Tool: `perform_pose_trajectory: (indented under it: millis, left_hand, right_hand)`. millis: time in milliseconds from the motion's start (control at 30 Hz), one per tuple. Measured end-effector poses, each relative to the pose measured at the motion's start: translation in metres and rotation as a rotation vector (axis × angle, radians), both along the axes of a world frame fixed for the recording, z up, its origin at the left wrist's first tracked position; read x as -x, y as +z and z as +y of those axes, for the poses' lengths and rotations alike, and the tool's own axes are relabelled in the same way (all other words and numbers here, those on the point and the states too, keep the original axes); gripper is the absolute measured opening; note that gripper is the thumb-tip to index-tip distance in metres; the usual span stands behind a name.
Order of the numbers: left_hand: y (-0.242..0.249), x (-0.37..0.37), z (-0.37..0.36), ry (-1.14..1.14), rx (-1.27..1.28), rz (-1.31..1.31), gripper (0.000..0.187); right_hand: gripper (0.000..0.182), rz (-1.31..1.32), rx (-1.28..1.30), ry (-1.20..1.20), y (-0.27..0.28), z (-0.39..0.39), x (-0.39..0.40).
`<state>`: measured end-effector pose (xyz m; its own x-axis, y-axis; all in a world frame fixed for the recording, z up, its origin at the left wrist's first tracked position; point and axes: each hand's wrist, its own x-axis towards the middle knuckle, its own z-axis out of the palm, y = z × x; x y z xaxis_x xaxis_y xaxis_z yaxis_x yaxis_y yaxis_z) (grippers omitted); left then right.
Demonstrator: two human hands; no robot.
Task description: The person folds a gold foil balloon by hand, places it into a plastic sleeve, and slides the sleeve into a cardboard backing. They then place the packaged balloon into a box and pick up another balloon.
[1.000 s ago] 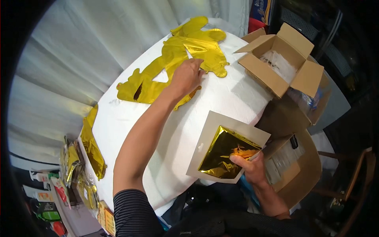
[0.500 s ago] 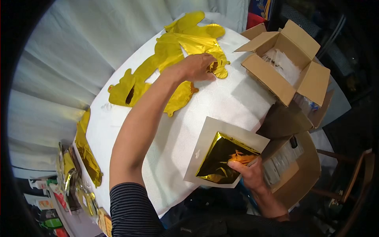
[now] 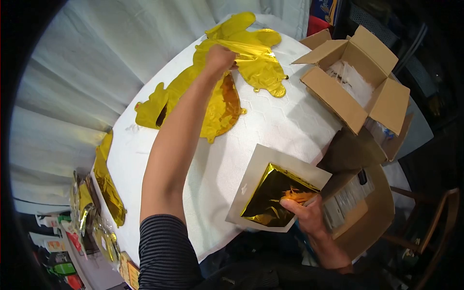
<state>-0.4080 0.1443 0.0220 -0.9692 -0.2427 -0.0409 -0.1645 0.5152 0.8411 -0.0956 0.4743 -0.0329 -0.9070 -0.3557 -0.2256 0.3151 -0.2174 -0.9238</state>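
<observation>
A large gold foil balloon [image 3: 263, 67], uninflated and creased, lies spread at the back of the white-covered table [image 3: 270, 125]. My left hand [image 3: 221, 59] is closed at its middle, fingers bent and partly hidden, appearing to pinch the foil. My forearm covers part of the balloon's left side. Near the front edge, my right hand [image 3: 307, 210] grips a flat pale-bordered packet [image 3: 256, 208] with folded gold foil showing in it. The thumb lies on top; the other fingers are hidden beneath.
An open cardboard box [image 3: 338, 104] with clear plastic inside stands at the right. Below it, another box [image 3: 372, 227] holds clear packets. More gold foil [image 3: 108, 186] hangs at the table's left edge, beside several packaged items [image 3: 87, 208]. A white curtain [image 3: 96, 63] borders the back.
My left hand has moved left and away from me, from the balloon's right part to its middle. The foil there has shifted and spread. My right hand keeps the packet nearly still.
</observation>
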Motion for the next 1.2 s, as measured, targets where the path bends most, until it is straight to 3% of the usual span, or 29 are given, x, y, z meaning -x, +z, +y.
perform_pose_trajectory:
  millis: [100, 200, 433, 500, 633, 700, 833, 1033, 1133, 1200]
  left_hand:
    - [0.004, 0.006, -0.006, 0.248, -0.383, 0.085, 0.019]
    - [0.006, 0.018, -0.006, 0.371, -0.393, 0.017, 0.019]
    - [-0.013, 0.049, -0.019, 0.321, -0.398, -0.051, 0.025]
    - [-0.014, 0.051, -0.017, 0.350, -0.459, 0.080, 0.023]
    - [-0.013, 0.055, -0.023, 0.347, -0.414, 0.043, 0.027]
    - [-0.018, 0.062, -0.028, 0.350, -0.233, 0.003, 0.026]
    - [-0.036, 0.081, -0.044, 0.334, -0.237, 0.066, 0.023]
    - [-0.007, 0.055, -0.023, 0.257, -0.428, 0.169, 0.017]
    - [0.003, 0.027, -0.015, 0.341, -0.507, 0.338, 0.018]
    - [0.006, -0.002, -0.019, 0.354, -0.175, 0.397, 0.017]
  right_hand:
    - [0.034, -0.006, -0.033, -0.003, 0.002, 0.001, 0.002]
    - [0.034, -0.037, -0.047, -0.013, 0.001, 0.001, 0.003]
    - [0.036, -0.032, -0.061, -0.003, -0.004, 0.000, 0.006]
    - [0.037, -0.041, -0.041, 0.003, -0.006, 0.000, 0.004]
    - [0.038, -0.090, 0.015, 0.003, -0.013, -0.001, 0.004]
    - [0.038, -0.083, 0.026, 0.009, -0.016, -0.001, 0.004]
    - [0.033, -0.055, 0.038, -0.024, -0.016, -0.001, 0.004]
    - [0.032, -0.056, 0.023, -0.025, -0.017, 0.000, 0.004]
    - [0.034, -0.044, 0.015, -0.014, -0.017, 0.002, 0.004]
    - [0.036, -0.056, 0.015, -0.007, -0.018, 0.004, 0.004]
